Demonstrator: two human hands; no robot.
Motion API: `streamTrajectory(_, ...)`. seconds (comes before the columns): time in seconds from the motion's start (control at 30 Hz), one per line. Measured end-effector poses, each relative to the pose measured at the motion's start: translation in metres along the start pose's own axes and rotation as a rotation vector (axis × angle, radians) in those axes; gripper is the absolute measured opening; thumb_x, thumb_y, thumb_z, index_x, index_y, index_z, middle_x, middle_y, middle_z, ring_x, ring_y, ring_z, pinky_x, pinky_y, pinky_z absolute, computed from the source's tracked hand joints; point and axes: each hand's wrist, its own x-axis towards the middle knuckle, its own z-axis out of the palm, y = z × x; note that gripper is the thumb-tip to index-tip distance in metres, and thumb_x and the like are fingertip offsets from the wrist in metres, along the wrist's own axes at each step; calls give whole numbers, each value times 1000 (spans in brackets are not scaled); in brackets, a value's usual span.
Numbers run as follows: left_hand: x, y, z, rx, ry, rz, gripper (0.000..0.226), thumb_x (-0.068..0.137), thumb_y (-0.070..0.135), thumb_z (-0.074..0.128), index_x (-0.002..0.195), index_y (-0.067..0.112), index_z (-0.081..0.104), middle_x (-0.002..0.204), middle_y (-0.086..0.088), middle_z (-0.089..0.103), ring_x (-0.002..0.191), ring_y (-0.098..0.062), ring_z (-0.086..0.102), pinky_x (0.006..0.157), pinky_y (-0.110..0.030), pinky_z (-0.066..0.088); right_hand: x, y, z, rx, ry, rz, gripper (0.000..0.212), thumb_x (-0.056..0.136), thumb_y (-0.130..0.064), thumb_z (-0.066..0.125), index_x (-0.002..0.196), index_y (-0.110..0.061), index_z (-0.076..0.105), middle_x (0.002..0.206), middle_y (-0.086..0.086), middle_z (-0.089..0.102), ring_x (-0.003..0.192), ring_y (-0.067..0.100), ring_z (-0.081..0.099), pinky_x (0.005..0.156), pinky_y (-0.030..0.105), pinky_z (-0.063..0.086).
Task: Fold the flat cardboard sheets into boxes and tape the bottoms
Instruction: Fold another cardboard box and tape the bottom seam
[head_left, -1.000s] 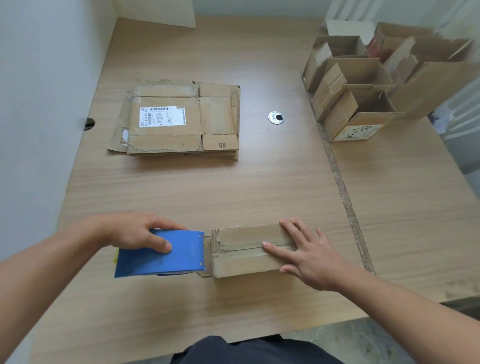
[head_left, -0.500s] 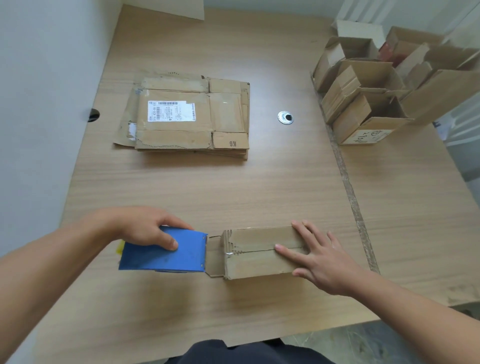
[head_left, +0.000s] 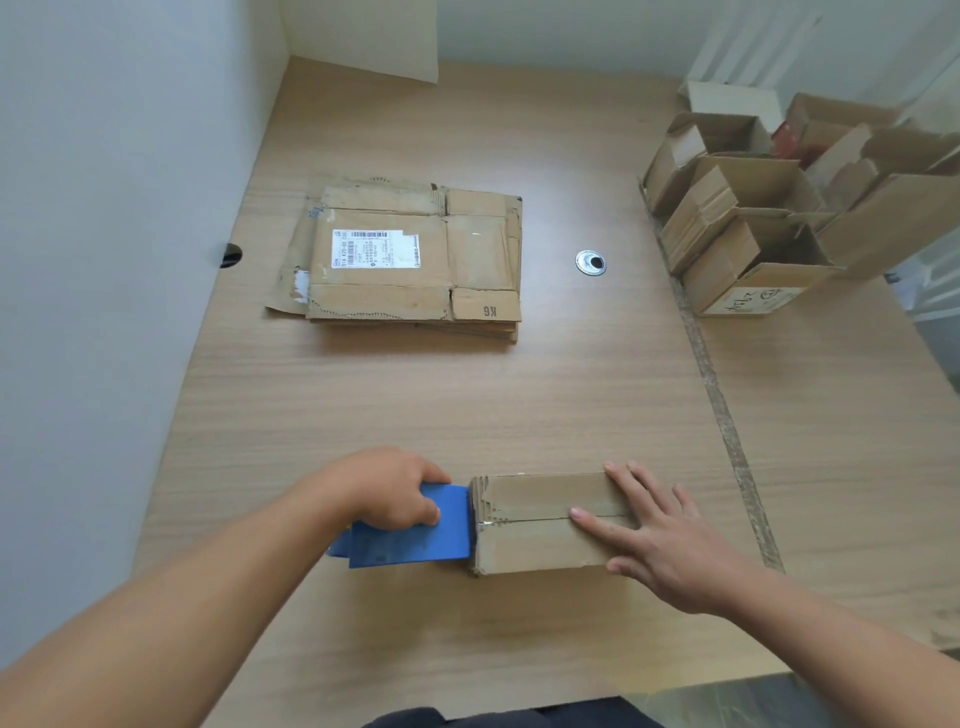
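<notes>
A small folded cardboard box (head_left: 535, 543) lies bottom up near the table's front edge, its two flaps meeting in a seam along the middle. My right hand (head_left: 660, 540) presses flat on its right end, fingers spread over the seam. My left hand (head_left: 389, 493) grips a blue tape dispenser (head_left: 410, 535), whose front end touches the box's left edge. A stack of flat cardboard sheets (head_left: 410, 260) with a white label lies further back on the table.
Several assembled open boxes (head_left: 769, 218) crowd the back right corner. A metal cable grommet (head_left: 591, 262) sits mid-table. A taped seam (head_left: 722, 415) runs between two tabletops. A wall borders the left side.
The dispenser has moved right until it touches the box's left edge, covering the strip of tape that showed between them. My right hand keeps pressing on the box.
</notes>
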Motion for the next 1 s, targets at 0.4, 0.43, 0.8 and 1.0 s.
streamTrajectory(0.4, -5, 57, 1, 278, 145, -211, 21, 85, 24, 46, 98, 23, 62, 98, 2, 61, 92, -24, 59, 65, -31, 43, 0, -8, -6, 51, 7, -5, 58, 103, -54, 31, 143, -64, -10, 159, 9, -32, 147, 35, -28, 120, 57, 5)
streamTrajectory(0.43, -6, 62, 3, 293, 163, -233, 21, 86, 25, 46, 99, 23, 61, 99, 2, 61, 92, -24, 59, 65, -31, 43, 0, -8, -6, 52, 9, -4, 59, 103, -53, 32, 146, -62, -8, 160, 10, -31, 147, 35, -28, 120, 57, 6)
streamTrajectory(0.8, -27, 58, 46, 96, 378, -430, 41, 90, 30, 43, 130, 36, 53, 126, 4, 61, 111, -24, 58, 80, -31, 47, -9, -5, 22, 311, 378, 129, 75, 86, -73, 45, 145, -63, 0, 163, 5, -17, 150, 32, -5, 122, 45, 10)
streamTrajectory(1.0, -51, 60, 51, 30, 800, -456, 49, 99, 45, 37, 147, 47, 27, 108, 1, 66, 92, -27, 62, 67, -32, 47, -15, -11, 35, 942, 409, 226, 100, 83, -46, 74, 157, -35, 9, 152, -3, 27, 139, 14, 30, 112, 24, 26)
